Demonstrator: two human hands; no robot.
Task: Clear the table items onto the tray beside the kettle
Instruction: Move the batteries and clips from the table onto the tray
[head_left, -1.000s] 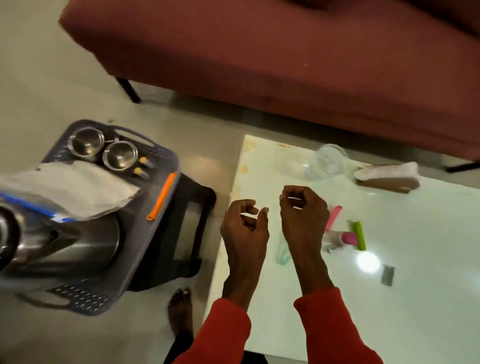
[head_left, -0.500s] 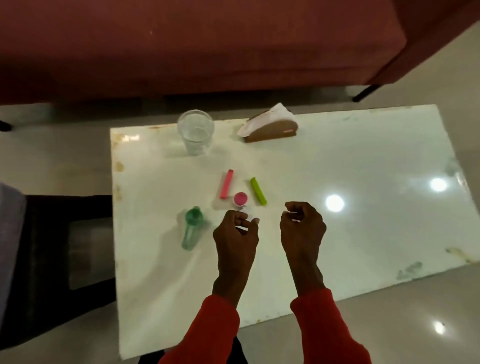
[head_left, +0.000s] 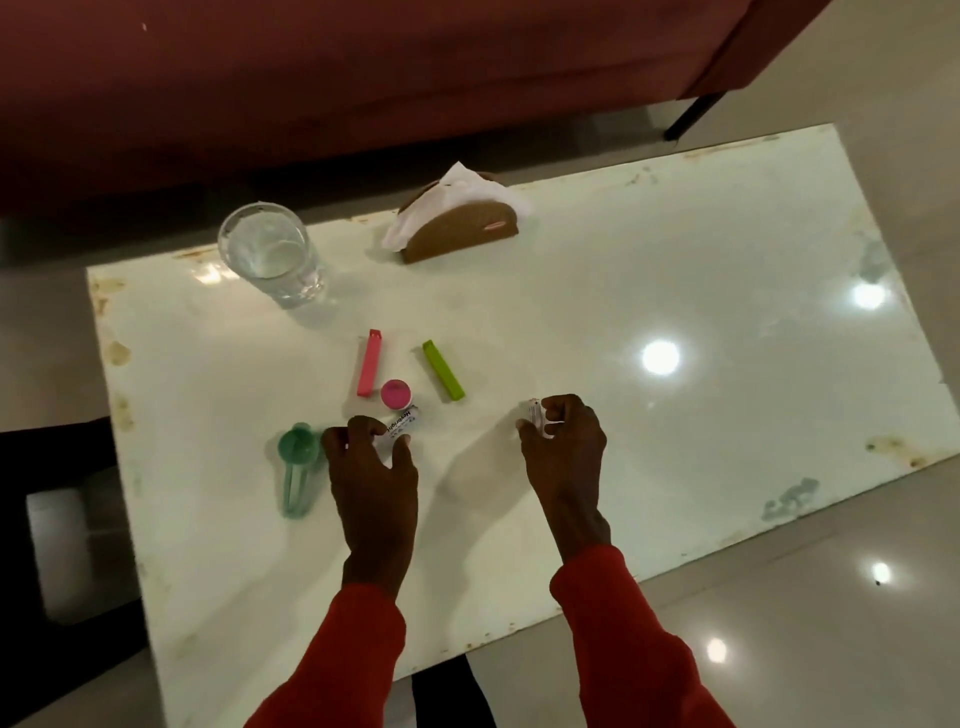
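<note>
On the white table (head_left: 675, 467) lie a pink clip (head_left: 370, 362), a green clip (head_left: 443, 370), a round pink cap (head_left: 396, 393) and a green plastic scoop (head_left: 296, 467). My left hand (head_left: 374, 478) is low over the table beside the scoop. Its thumb and fingertips pinch the near end of a white battery (head_left: 401, 422) that rests just below the pink cap. My right hand (head_left: 563, 447), further right, is closed on a second small white battery (head_left: 535, 415). The tray and the kettle are out of view.
A glass of water (head_left: 270, 254) stands at the table's far left. A brown napkin holder (head_left: 462, 231) with white napkins stands at the far edge. A dark red sofa (head_left: 363, 78) runs behind the table. A black stand (head_left: 52, 519) sits off the left edge.
The view swung from the tray and kettle to the table. Both hands came down to the tabletop, and the left hand's battery now touches the table by the pink cap.
</note>
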